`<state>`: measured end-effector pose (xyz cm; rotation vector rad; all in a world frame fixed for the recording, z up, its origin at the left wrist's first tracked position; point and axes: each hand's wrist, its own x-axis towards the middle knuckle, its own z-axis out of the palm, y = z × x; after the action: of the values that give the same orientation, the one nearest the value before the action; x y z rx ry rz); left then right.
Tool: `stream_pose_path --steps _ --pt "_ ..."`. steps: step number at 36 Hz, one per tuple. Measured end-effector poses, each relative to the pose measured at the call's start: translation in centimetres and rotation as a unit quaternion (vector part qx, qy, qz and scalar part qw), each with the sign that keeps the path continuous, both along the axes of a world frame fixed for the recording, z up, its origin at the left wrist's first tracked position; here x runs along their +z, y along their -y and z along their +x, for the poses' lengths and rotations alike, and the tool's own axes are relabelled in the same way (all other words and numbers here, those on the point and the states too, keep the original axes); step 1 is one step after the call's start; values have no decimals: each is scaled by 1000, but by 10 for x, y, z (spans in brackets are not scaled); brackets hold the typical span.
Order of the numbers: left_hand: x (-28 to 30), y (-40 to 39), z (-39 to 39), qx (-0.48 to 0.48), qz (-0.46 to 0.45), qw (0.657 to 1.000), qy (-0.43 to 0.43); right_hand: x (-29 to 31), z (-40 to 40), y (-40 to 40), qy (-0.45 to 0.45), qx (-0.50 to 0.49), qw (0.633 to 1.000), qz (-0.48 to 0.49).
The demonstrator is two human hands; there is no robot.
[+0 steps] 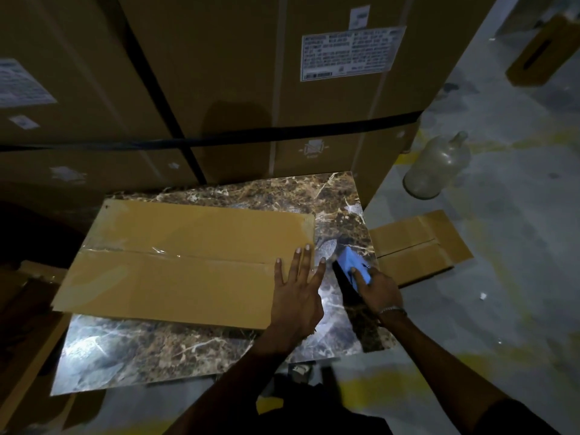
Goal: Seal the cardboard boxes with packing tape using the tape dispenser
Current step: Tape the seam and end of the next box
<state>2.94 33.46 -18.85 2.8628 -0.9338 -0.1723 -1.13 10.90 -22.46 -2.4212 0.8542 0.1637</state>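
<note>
Both forearms are reaching in from the near edge, and the left hand [296, 296] is lying flat with its fingers spread wide, pressing on the right end of the flattened cardboard box [185, 262]. Just beside it, the right hand [378, 290] is gripping the blue tape dispenser [353, 266], index finger stretched along its top, the dispenser's nose sitting just off the box's right edge over the marble slab [188, 350]. A bracelet is showing on that wrist. The box is lying across the middle of the slab, nearer its left side, and a strip of clear tape [163, 251] is glinting along the centre seam between the flaps. Off the slab's right edge, a second flattened box [417, 246] is resting on the floor. Further right, a dusty glass bottle [436, 166] is standing on the concrete. At the back, big strapped cartons [251, 73] are towering against the slab's far edge, labels too blurred to read.
</note>
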Motion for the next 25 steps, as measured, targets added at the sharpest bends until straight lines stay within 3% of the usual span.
stream_pose_path --steps 4,8,12,16,18,20,22,25 --pt "0 -3 6 -27 3 1000 -3 -47 0 -16 20 42 998 -37" --pt "-2 -10 15 -83 5 997 2 -75 -4 -30 -19 44 998 -33" --pt "1 -21 22 -118 -34 992 2 -103 -9 -28 -80 117 988 -57" --pt "3 -34 25 -103 -39 994 6 -45 -5 -47 -85 90 987 -106" --pt "3 -39 23 -79 -32 996 12 -10 1 -62 -9 74 984 -163" --pt "2 -41 21 -58 -33 998 14 22 9 -82 128 35 985 -107" --pt "2 -42 20 -46 -35 998 8 44 20 -109 202 -2 979 40" --pt "5 -48 26 -51 -10 999 -12 64 40 -149 125 -46 968 215"
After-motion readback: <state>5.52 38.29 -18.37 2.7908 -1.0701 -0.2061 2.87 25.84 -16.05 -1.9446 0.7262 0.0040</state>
